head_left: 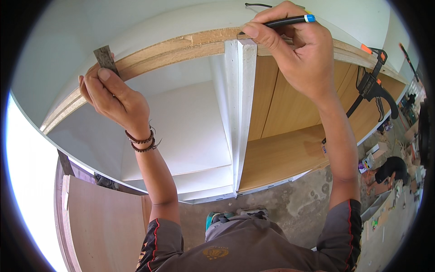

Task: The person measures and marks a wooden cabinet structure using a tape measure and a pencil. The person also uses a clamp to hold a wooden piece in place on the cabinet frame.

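Note:
My right hand is closed around a black pencil with a blue and white end. The pencil's point is at the raw wooden edge strip, just above the top of the white upright divider. Farther left along that strip, my left hand pinches a dark, flat rectangular piece that stands up against the wood. I cannot tell whether it is metal or wood. The left fingertips behind it are partly hidden.
A black bar clamp with orange pads grips the edge on the right. White compartments lie left of the divider, wood-faced ones right of it. A curved wooden panel stands at lower left. At far right another person bends among scattered materials.

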A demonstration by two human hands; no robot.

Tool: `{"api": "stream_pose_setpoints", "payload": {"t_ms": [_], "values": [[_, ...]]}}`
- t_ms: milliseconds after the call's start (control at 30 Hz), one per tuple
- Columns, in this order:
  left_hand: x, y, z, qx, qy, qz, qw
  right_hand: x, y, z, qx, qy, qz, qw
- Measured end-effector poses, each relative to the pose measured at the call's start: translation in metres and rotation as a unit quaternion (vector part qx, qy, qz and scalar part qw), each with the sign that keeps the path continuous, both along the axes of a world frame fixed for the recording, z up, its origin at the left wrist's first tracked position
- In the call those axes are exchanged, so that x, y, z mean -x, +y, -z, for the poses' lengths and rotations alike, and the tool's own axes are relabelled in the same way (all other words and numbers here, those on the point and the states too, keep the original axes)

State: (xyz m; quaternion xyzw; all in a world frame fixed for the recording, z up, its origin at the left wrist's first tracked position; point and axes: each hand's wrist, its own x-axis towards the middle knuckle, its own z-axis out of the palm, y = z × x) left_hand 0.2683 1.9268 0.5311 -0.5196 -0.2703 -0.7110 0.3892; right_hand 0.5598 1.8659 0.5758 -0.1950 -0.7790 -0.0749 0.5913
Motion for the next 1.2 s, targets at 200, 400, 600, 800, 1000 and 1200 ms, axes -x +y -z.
{"api": "stream_pose_setpoints", "payload": {"t_ms": [200,400,600,800,1000,1200], "values": [[0.0,-0.001,0.0,0.007,0.003,0.002,1.0,0.0,0.002,0.002,0.005,0.005,-0.015,1.0],[0.0,-0.001,0.0,0.001,0.005,-0.002,1.0,0.0,-0.003,-0.002,0.015,-0.014,-0.005,1.0],[-0.002,-0.002,-0.001,0.002,0.002,-0.006,1.0,0.0,-0.001,0.0,0.022,0.013,-0.037,0.999],[-0.002,-0.002,0.0,0.001,0.005,-0.006,1.0,0.001,-0.003,0.0,0.026,0.011,-0.022,0.999],[-0.002,-0.003,-0.002,-0.016,0.019,-0.011,1.0,-0.003,0.0,-0.001,0.006,0.032,-0.027,0.999],[-0.005,-0.031,0.034,-0.053,-0.009,-0.038,0.998,-0.004,-0.01,-0.014,0.004,0.105,-0.043,0.994]]}}
